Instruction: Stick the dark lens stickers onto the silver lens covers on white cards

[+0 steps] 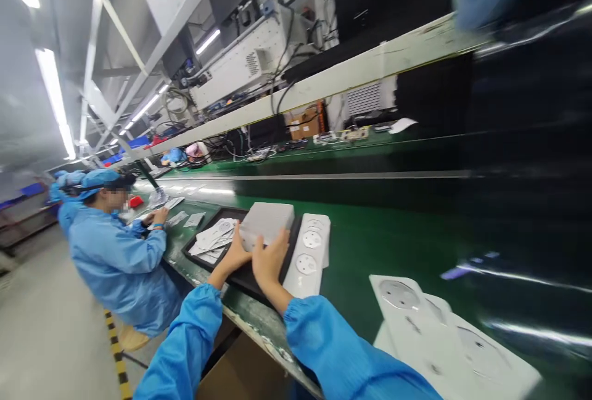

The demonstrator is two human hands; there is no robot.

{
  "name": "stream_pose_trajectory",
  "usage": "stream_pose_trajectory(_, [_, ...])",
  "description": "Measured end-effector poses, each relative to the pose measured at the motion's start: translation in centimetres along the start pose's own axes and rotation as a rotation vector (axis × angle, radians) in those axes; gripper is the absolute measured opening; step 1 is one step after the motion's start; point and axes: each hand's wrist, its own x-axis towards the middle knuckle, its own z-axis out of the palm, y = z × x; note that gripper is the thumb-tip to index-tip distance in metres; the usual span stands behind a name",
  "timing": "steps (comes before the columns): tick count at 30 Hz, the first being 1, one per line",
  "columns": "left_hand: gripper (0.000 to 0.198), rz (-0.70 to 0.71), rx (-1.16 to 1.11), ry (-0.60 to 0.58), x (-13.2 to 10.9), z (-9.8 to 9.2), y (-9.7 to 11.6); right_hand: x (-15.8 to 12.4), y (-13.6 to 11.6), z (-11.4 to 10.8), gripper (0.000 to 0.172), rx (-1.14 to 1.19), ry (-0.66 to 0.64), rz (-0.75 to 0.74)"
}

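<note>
Both my hands are closed around a light grey, box-shaped block. My left hand grips its near left side, and my right hand grips its near right side. The block is over a black tray; whether it rests on the tray I cannot tell. Thin white pieces with round markings lie loosely piled in the tray's left part. Beside the tray, to the right, is a long white panel with round socket-like faces, overlapping another panel beneath.
More white panels with round faces lie overlapped at the near right of the green bench. A co-worker in blue sits at the left, handling something small. A beam and equipment run above the bench.
</note>
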Motion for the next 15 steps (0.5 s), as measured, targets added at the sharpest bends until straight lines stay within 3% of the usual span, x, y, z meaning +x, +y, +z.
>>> stream_pose_trajectory(8, [0.025, -0.212, 0.006, 0.260, 3.7, 0.3, -1.0, 0.0, 1.9, 1.4, 0.077, 0.075, 0.036, -0.066])
stream_pose_trajectory(15, [0.034, -0.308, -0.008, 0.359, 4.5, 1.5, -1.1, 0.0, 2.7, 1.6, 0.075, 0.054, 0.039, -0.086])
